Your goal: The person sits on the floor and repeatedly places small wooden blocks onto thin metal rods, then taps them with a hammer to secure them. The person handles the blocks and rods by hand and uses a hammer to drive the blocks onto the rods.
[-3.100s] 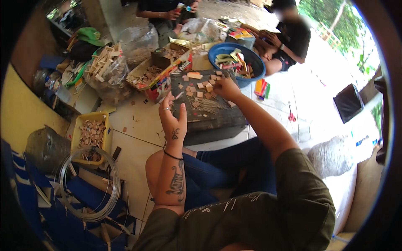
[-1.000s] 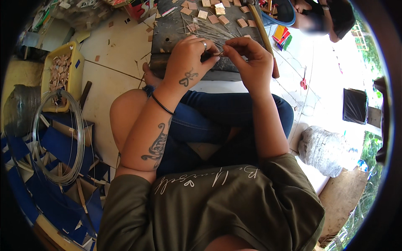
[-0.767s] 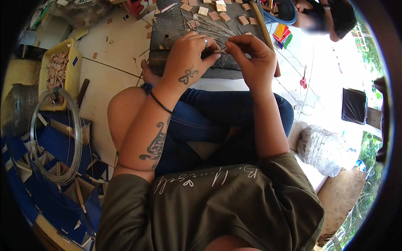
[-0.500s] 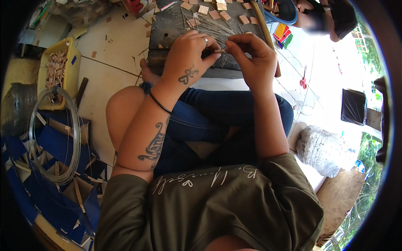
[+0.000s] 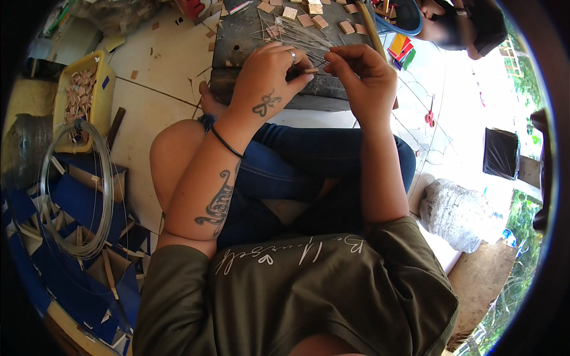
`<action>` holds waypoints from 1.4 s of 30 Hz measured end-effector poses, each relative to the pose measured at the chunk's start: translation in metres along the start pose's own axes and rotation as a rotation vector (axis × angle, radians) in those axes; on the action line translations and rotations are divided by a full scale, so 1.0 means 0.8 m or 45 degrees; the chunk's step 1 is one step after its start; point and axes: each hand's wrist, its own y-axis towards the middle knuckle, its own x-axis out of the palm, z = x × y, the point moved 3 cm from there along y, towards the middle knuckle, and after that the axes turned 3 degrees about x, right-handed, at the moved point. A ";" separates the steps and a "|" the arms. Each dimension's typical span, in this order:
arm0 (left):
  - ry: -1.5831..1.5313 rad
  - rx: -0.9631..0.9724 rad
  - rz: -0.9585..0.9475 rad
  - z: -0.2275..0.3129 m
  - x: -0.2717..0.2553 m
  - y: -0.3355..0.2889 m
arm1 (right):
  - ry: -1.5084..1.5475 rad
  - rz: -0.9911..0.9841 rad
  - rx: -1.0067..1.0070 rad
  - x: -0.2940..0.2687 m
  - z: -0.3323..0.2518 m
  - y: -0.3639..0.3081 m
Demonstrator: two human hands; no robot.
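Note:
My left hand (image 5: 267, 74) is closed over the near part of a dark work block (image 5: 237, 47), pinching a small flat wooden piece (image 5: 310, 71) between thumb and fingers. To its right, my right hand (image 5: 368, 80) has thumb and forefinger drawn together, a short gap from that piece. Whatever lies between those right fingertips is too thin to make out. Just beyond both hands, a loose bunch of thin straight wires (image 5: 297, 37) rests on the block. Several small wooden tiles (image 5: 320, 22) are scattered around the wires.
A wooden stick (image 5: 369, 26) runs along the block's right side. At left stand a yellow basket (image 5: 107, 89) of wooden pieces and a wire coil (image 5: 110, 190) above blue boxes (image 5: 77, 204). Red scissors (image 5: 430, 118) lie on the tiled floor. Another person (image 5: 475, 26) sits at far right.
My right hand has moved slightly right and up, away from the wooden piece, widening the gap between my hands. My left hand keeps its place and its hold.

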 end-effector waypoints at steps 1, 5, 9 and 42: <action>-0.003 -0.005 -0.002 0.000 0.000 0.000 | 0.025 -0.006 -0.012 0.000 0.000 0.000; -0.048 -0.007 0.017 -0.001 0.001 0.000 | -0.029 -0.007 -0.001 0.003 0.003 0.000; -0.039 -0.020 0.014 -0.001 0.001 0.000 | -0.059 -0.018 -0.026 0.003 0.003 -0.001; -0.265 -0.027 0.161 0.008 0.010 -0.001 | -0.744 0.112 0.215 -0.119 0.041 -0.005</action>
